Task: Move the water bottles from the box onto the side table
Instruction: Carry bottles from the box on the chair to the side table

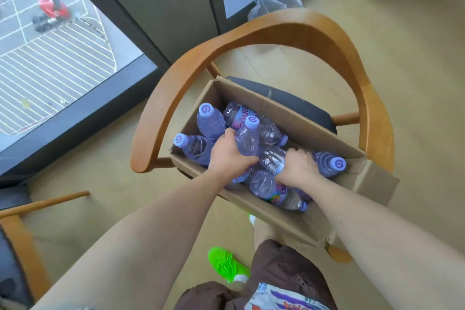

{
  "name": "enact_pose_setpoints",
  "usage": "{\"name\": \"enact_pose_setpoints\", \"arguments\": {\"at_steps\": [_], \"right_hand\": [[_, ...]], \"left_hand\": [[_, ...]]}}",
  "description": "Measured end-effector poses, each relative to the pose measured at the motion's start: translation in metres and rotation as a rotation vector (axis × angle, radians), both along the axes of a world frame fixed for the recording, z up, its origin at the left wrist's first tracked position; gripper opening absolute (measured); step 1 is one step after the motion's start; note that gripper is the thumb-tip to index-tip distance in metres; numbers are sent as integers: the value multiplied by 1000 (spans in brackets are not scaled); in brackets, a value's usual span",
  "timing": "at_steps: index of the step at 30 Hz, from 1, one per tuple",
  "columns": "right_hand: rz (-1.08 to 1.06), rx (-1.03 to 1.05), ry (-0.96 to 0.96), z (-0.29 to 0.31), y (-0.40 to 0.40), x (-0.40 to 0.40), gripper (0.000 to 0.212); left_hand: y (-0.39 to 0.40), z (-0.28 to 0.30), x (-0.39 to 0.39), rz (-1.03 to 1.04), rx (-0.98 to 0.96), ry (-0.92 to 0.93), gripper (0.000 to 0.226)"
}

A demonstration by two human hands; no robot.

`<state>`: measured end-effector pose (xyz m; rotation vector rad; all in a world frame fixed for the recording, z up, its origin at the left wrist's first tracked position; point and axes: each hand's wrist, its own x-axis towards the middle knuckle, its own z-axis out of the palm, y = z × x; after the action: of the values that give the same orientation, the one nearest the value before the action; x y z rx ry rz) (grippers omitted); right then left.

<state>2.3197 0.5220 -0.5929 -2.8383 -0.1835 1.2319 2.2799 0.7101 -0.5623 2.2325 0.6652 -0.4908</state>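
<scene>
Left hand (230, 152) gripping upright bottle (247, 139) in box (276, 219), right hand (298, 167) seemingly clutching another.

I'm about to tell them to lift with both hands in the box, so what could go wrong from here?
1. The cardboard box seems to overhang the chair seat toward the person; a pull could tip it off.
2. The left hand grips one upright bottle while the right hand grips a lying bottle in the pile; lifting may roll neighbours.
3. The side table isn't in view.
</scene>
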Motion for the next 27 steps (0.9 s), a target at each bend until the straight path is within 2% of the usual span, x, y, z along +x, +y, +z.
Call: {"name": "enact_pose_setpoints", "arguments": {"at_steps": [3, 7, 10, 15, 19, 22, 27], "right_hand": [[-116, 49, -14, 24, -6, -5, 69], [-410, 219, 28, 63, 2, -15, 71], [-516, 334, -56, 103, 17, -21, 74], [-448, 485, -216, 181, 58, -38, 73], [-393, 690, -300, 242, 111, -71, 66], [-291, 866, -319, 282, 160, -106, 69], [-115, 1062, -267, 328, 253, -189, 58]], "left_hand": [[-1, 19, 5, -53, -20, -18, 66], [1, 53, 3, -36, -31, -116, 61], [8, 88, -9, -3, -24, -214, 60], [42, 157, -47, 118, -52, -374, 63], [89, 213, -101, 248, 0, -510, 61], [131, 251, -151, 360, 52, -587, 60], [210, 301, -261, 599, 232, -698, 63]]}}
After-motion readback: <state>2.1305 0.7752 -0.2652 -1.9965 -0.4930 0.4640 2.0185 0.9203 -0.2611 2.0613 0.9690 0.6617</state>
